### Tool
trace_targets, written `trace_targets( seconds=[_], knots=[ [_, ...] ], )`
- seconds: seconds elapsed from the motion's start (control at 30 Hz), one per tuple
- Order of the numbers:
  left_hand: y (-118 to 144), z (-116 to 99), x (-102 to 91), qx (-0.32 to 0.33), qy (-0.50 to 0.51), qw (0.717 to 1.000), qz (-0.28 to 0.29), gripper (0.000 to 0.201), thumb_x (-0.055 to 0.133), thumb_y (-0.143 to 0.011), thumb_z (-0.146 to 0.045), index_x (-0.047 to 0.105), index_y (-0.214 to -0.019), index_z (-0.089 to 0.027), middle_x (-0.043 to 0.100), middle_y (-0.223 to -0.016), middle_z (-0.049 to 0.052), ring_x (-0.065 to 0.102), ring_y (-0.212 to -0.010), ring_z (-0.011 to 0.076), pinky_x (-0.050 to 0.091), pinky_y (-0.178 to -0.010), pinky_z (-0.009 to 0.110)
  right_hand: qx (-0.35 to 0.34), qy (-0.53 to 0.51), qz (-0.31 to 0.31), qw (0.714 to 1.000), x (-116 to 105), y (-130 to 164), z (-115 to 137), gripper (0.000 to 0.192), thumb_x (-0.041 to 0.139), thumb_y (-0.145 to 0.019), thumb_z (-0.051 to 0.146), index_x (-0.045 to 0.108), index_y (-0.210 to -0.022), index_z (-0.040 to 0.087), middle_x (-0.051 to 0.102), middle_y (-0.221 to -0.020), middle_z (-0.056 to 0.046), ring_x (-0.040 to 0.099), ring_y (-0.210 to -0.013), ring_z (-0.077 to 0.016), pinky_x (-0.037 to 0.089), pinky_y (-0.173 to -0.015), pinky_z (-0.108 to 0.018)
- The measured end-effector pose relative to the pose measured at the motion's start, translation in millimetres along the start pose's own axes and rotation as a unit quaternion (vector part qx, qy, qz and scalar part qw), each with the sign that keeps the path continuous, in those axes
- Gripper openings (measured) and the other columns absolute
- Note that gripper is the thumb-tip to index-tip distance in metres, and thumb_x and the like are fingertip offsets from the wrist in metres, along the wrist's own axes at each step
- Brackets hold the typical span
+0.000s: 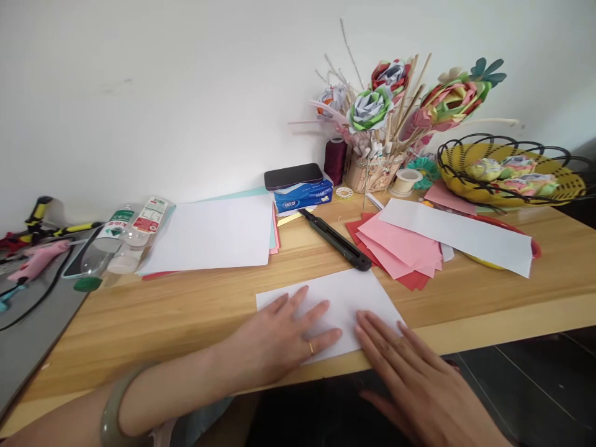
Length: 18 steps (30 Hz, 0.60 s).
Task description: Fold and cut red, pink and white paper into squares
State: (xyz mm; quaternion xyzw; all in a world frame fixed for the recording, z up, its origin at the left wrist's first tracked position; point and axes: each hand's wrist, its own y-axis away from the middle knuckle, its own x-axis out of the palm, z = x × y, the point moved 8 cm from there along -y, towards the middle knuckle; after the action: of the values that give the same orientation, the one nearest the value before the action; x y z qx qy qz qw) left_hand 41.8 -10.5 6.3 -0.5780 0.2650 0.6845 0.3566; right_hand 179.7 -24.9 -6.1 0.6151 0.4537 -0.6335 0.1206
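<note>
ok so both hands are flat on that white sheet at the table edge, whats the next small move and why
Probably run the right hand along the near edge of the white paper sheet while the left hand pins it. Both palms lie flat on the sheet at the front edge of the wooden table, as if pressing a fold. The black utility knife lies untouched just beyond it.

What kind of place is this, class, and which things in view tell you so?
Probably a home paper-craft desk: finished paper flowers stand in a holder, coloured paper sheets and a utility knife lie on the wooden table, and both hands flatten a white sheet.
</note>
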Motion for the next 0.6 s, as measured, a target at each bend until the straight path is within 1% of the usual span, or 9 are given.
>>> trace_targets(
  seconds=[0.07,0.1,0.13,0.2,0.27,0.37,0.43,0.53,0.6],
  knots=[
    [-8.0,-13.8,-10.7,-0.002,-0.031,0.999,-0.034,0.036,0.042,-0.096,-0.028,0.052,-0.13,-0.02,0.055,-0.133,0.01,0.049,-0.125,0.0318,0.042,-0.099,0.047,-0.034,0.013,0.01,0.999,5.0,-0.6,10.4,0.05,0.042,-0.091,0.022,0.039,-0.138,0.007,0.046,-0.141,-0.014,0.035,-0.134,-0.0224,0.034,-0.105,-0.039],
    [-11.9,-23.9,-14.6,0.007,-0.045,0.998,-0.054,0.037,0.038,-0.097,-0.025,0.055,-0.128,-0.014,0.057,-0.13,0.012,0.049,-0.125,0.0318,0.041,-0.099,0.045,-0.041,0.018,0.012,0.999,6.6,-0.3,12.2,0.05,0.042,-0.089,0.017,0.04,-0.138,0.005,0.045,-0.142,-0.015,0.035,-0.134,-0.0236,0.036,-0.103,-0.039],
    [-15.3,-34.7,-16.7,0.018,-0.055,0.996,-0.069,0.039,0.035,-0.097,-0.022,0.054,-0.128,-0.01,0.058,-0.13,0.013,0.049,-0.125,0.0311,0.043,-0.097,0.042,-0.041,0.02,0.013,0.999,7.4,0.3,12.2,0.05,0.041,-0.088,0.014,0.04,-0.137,0.005,0.044,-0.142,-0.016,0.034,-0.134,-0.0245,0.038,-0.102,-0.039],
    [-19.6,-51.2,-16.7,0.014,-0.081,0.993,-0.089,0.042,0.031,-0.096,-0.018,0.055,-0.126,-0.002,0.058,-0.128,0.018,0.052,-0.122,0.0305,0.046,-0.091,0.038,-0.038,0.024,0.013,0.999,7.1,1.8,10.2,0.05,0.037,-0.087,0.009,0.04,-0.137,0.005,0.042,-0.143,-0.016,0.033,-0.135,-0.0251,0.042,-0.1,-0.039],
    [-18.5,-58.9,-14.3,-0.014,-0.097,0.99,-0.098,0.042,0.031,-0.095,-0.016,0.056,-0.123,0.001,0.058,-0.127,0.021,0.056,-0.118,0.0301,0.046,-0.09,0.038,-0.031,0.028,0.015,0.999,6.3,3.1,7.9,0.051,0.032,-0.087,0.006,0.04,-0.137,0.005,0.042,-0.144,-0.015,0.032,-0.135,-0.0245,0.044,-0.098,-0.038],
    [-6.5,-60.3,-13.7,-0.044,-0.101,0.987,-0.119,0.038,0.035,-0.092,-0.013,0.059,-0.117,0.003,0.061,-0.121,0.022,0.06,-0.112,0.0302,0.045,-0.092,0.038,-0.027,0.022,0.022,0.999,6.7,4.1,6.1,0.053,0.03,-0.087,0.003,0.038,-0.139,0.007,0.041,-0.145,-0.014,0.032,-0.135,-0.0229,0.044,-0.099,-0.037],
    [5.1,-57.9,-15.3,-0.047,-0.1,0.985,-0.134,0.036,0.036,-0.09,-0.009,0.06,-0.113,0.004,0.063,-0.118,0.022,0.062,-0.11,0.0305,0.045,-0.092,0.039,-0.027,0.01,0.024,0.999,8.1,4.4,5.8,0.054,0.033,-0.086,0.002,0.035,-0.14,0.006,0.04,-0.145,-0.014,0.032,-0.136,-0.0226,0.041,-0.102,-0.038],
    [24.6,-51.6,-16.7,-0.044,-0.092,0.985,-0.137,0.036,0.035,-0.087,-0.005,0.061,-0.111,0.002,0.065,-0.116,0.02,0.062,-0.11,0.0297,0.045,-0.093,0.037,-0.024,-0.003,0.022,0.999,10.3,3.7,4.9,0.056,0.039,-0.086,0.003,0.032,-0.142,0.007,0.039,-0.146,-0.013,0.031,-0.136,-0.0222,0.035,-0.106,-0.039],
    [39.7,-44.8,-17.0,-0.052,-0.072,0.988,-0.128,0.037,0.034,-0.086,-0.003,0.061,-0.111,0.0,0.065,-0.117,0.017,0.06,-0.113,0.0281,0.045,-0.095,0.036,-0.02,-0.004,0.025,0.999,11.0,2.5,4.0,0.056,0.04,-0.087,0.005,0.032,-0.142,0.008,0.039,-0.146,-0.011,0.029,-0.137,-0.0213,0.03,-0.109,-0.04]
  ],
)
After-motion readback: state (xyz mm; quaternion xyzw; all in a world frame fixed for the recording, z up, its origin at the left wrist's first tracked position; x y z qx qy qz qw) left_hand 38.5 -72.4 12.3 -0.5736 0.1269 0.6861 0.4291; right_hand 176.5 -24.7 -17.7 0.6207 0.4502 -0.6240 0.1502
